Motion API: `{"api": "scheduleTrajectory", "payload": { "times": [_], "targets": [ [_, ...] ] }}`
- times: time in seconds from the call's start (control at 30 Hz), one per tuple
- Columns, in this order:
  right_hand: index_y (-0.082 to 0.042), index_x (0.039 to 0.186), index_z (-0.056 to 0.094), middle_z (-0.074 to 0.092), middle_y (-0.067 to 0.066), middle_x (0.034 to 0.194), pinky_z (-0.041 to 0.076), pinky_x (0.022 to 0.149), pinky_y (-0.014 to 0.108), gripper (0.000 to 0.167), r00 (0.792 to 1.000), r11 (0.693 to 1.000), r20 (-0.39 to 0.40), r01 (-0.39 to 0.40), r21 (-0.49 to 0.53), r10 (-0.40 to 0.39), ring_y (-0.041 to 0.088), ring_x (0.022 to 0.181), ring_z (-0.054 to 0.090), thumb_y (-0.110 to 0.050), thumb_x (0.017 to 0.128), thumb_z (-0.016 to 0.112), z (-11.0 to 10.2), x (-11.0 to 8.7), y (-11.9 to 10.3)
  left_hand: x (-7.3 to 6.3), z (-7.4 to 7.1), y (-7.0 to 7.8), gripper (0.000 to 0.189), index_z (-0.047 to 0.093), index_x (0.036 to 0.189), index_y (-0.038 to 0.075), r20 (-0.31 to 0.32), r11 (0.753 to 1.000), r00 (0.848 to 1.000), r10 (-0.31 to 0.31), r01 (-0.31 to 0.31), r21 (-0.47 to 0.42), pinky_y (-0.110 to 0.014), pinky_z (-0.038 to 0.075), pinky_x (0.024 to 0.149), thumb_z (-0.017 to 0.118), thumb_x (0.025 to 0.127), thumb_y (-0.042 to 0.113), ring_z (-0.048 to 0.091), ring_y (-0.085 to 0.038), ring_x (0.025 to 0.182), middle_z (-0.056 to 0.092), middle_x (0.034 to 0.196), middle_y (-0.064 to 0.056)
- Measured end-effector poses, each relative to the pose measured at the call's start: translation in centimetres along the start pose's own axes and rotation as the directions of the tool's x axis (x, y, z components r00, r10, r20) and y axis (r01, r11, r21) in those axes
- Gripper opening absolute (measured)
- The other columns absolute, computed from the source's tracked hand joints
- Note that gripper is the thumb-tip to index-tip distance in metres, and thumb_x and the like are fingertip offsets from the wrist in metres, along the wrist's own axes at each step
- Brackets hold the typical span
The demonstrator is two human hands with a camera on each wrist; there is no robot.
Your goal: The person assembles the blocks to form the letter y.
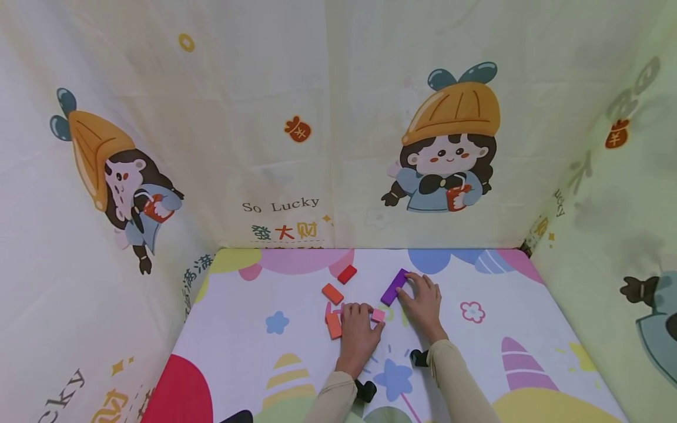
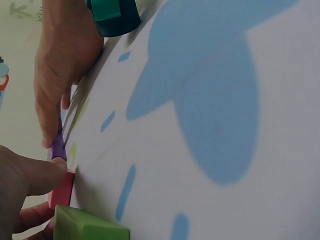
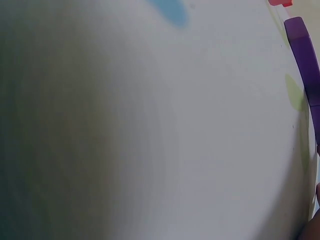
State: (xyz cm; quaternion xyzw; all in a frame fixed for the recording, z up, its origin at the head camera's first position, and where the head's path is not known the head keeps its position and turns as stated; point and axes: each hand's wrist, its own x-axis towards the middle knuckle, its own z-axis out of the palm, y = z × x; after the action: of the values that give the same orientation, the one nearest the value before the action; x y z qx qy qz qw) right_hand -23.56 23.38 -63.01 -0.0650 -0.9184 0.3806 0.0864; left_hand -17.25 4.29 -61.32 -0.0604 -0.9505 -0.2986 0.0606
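Observation:
In the head view my left hand (image 1: 359,335) is at the middle of the table and pinches a small pink block (image 1: 378,315) between thumb and fingers. A green block (image 2: 90,227) shows close beside it in the left wrist view; from above, the hand hides it. My right hand (image 1: 425,302) pinches the near-right side of a long purple block (image 1: 392,289) lying on the table. The right wrist view shows a seam across the purple block (image 3: 304,60), perhaps two pieces end to end. That view catches only an edge of the hand.
Left of my left hand lie an orange block (image 1: 334,325), another orange block (image 1: 332,294) and a red block (image 1: 347,274). The printed tablecloth (image 1: 238,335) meets fabric walls (image 1: 359,147) at the back and both sides. A dark object (image 1: 238,417) shows at the bottom edge.

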Motion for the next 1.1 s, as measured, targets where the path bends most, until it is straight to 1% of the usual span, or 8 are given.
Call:
{"api": "scheduleTrajectory", "payload": {
  "times": [0.2, 0.33, 0.5, 0.63, 0.8, 0.97, 1.1],
  "targets": [
    [-0.013, 0.147, 0.054, 0.05, 0.016, 0.158, -0.002, 0.128, 0.064, 0.057, 1.0, 1.0, 0.012, -0.005, 0.0, 0.005, 0.044, 0.158, 0.024, -0.035, 0.097, 0.072, -0.1, 0.0, 0.0, 0.2, 0.1, 0.1, 0.039, 0.069, 0.118, 0.012, -0.031, 1.0, 0.999, 0.013, -0.012, 0.007, -0.045, 0.042, 0.101, 0.082, 0.089, 0.035, 0.046, -0.026, 0.115, 0.064, 0.108, -0.007],
    [-0.012, 0.146, 0.054, 0.05, 0.017, 0.158, -0.002, 0.128, 0.063, 0.057, 1.0, 1.0, 0.009, -0.006, 0.003, 0.006, 0.044, 0.157, 0.024, -0.035, 0.097, 0.072, -0.1, 0.0, 0.0, 0.5, 0.2, 0.2, 0.037, 0.07, 0.119, 0.015, -0.043, 1.0, 0.999, 0.004, -0.004, 0.018, -0.047, 0.041, 0.101, 0.082, 0.09, 0.036, 0.046, -0.026, 0.114, 0.064, 0.108, -0.006],
    [-0.013, 0.146, 0.055, 0.051, 0.017, 0.158, -0.002, 0.128, 0.064, 0.057, 1.0, 1.0, 0.001, -0.006, 0.007, 0.006, 0.045, 0.157, 0.024, -0.034, 0.097, 0.073, 0.0, 0.0, 0.0, 0.9, 0.4, 0.4, 0.038, 0.07, 0.121, 0.018, -0.037, 1.0, 0.999, -0.022, 0.022, 0.019, -0.051, 0.04, 0.102, 0.081, 0.091, 0.037, 0.047, -0.028, 0.117, 0.065, 0.11, -0.006],
    [-0.013, 0.147, 0.054, 0.05, 0.016, 0.159, -0.003, 0.129, 0.063, 0.058, 1.0, 1.0, 0.009, -0.015, 0.001, 0.015, 0.044, 0.158, 0.023, -0.035, 0.097, 0.073, 0.1, 0.0, 0.0, 1.0, 0.5, 0.6, 0.038, 0.07, 0.122, 0.018, -0.043, 0.999, 0.998, -0.033, 0.034, 0.017, -0.054, 0.039, 0.102, 0.081, 0.091, 0.037, 0.048, -0.03, 0.115, 0.066, 0.112, -0.007],
    [-0.013, 0.149, 0.053, 0.049, 0.015, 0.16, -0.004, 0.129, 0.062, 0.059, 1.0, 1.0, 0.024, -0.021, 0.001, 0.021, 0.043, 0.159, 0.022, -0.035, 0.098, 0.072, 0.1, 0.0, -0.1, 1.2, 0.4, 0.7, 0.039, 0.07, 0.123, 0.019, -0.039, 0.999, 0.998, -0.043, 0.044, 0.018, -0.054, 0.039, 0.1, 0.081, 0.091, 0.037, 0.048, -0.03, 0.113, 0.066, 0.111, -0.007],
    [-0.013, 0.148, 0.054, 0.05, 0.016, 0.159, -0.003, 0.129, 0.063, 0.058, 1.0, 1.0, 0.016, -0.015, 0.003, 0.014, 0.043, 0.158, 0.023, -0.035, 0.098, 0.072, 0.0, 0.0, -0.1, 1.5, 0.3, 0.9, 0.04, 0.07, 0.126, 0.02, -0.018, 0.997, 0.998, -0.065, 0.066, 0.027, -0.054, 0.04, 0.099, 0.08, 0.091, 0.038, 0.049, -0.03, 0.116, 0.066, 0.113, -0.007],
    [-0.012, 0.147, 0.055, 0.051, 0.016, 0.158, -0.002, 0.129, 0.063, 0.057, 1.0, 1.0, 0.005, -0.006, 0.006, 0.006, 0.044, 0.158, 0.024, -0.035, 0.097, 0.072, -0.1, -0.1, -0.2, 1.6, 0.3, 1.0, 0.04, 0.07, 0.126, 0.02, -0.015, 0.997, 0.998, -0.066, 0.066, 0.037, -0.054, 0.04, 0.098, 0.079, 0.092, 0.039, 0.049, -0.031, 0.115, 0.067, 0.113, -0.008]
  ]
}}
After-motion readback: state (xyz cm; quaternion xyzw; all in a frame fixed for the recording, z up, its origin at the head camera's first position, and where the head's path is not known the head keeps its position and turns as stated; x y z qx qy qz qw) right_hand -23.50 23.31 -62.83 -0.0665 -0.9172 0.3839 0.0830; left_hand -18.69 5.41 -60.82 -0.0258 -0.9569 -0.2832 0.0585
